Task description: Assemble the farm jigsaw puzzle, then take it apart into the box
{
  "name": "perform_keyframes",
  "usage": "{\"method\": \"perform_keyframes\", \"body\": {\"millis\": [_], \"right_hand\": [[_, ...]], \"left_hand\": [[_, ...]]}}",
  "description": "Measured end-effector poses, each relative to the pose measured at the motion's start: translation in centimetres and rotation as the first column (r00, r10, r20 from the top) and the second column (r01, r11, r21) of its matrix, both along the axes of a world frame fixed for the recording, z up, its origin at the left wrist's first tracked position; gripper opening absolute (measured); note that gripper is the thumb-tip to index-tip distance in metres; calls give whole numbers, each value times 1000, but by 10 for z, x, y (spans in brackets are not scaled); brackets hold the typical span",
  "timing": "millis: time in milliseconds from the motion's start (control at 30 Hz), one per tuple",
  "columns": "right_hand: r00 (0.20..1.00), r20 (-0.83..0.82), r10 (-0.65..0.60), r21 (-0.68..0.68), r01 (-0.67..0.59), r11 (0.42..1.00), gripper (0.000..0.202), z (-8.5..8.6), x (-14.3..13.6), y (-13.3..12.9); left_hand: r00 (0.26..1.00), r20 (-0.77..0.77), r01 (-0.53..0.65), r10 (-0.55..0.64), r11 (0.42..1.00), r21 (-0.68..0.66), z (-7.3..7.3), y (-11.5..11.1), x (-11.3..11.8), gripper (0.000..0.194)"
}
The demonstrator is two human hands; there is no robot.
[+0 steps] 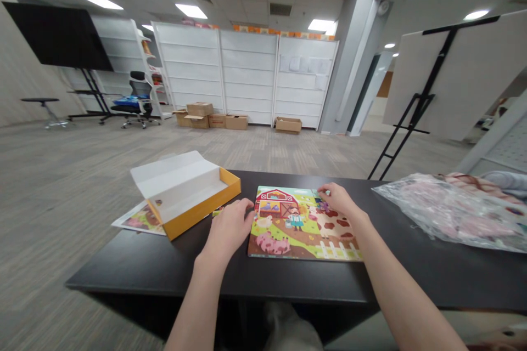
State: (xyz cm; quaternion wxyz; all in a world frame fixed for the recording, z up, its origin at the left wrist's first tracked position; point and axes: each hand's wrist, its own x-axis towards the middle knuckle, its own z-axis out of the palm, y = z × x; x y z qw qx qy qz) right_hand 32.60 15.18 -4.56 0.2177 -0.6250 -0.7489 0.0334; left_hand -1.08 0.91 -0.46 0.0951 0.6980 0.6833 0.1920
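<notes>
In the head view, the farm puzzle [305, 236] lies between the black table's [164, 271] near and far edges, an open yellow box [201, 218] toward the left edge. The left hand [231, 225], loosely open, is at the puzzle's left side; the right hand's [340, 200] fingers narrow over its far right corner, whether holding anything I cannot tell.

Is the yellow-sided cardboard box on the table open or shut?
Open: the yellow-sided cardboard box has its white lid raised, not closed over it.
</notes>
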Motion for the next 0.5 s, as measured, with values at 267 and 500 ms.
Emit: {"method": "perform_keyframes", "body": {"millis": [267,500], "right_hand": [[999,14,34,-19,-33,999,20,0,-6,-2],[999,4,33,12,-33,999,19,2,-1,-5]], "left_hand": [[966,-163,-210,198,976,-57,-4,-9,-30,27],[964,-200,-200,175,973,-112,-17,-2,-33,33]]}}
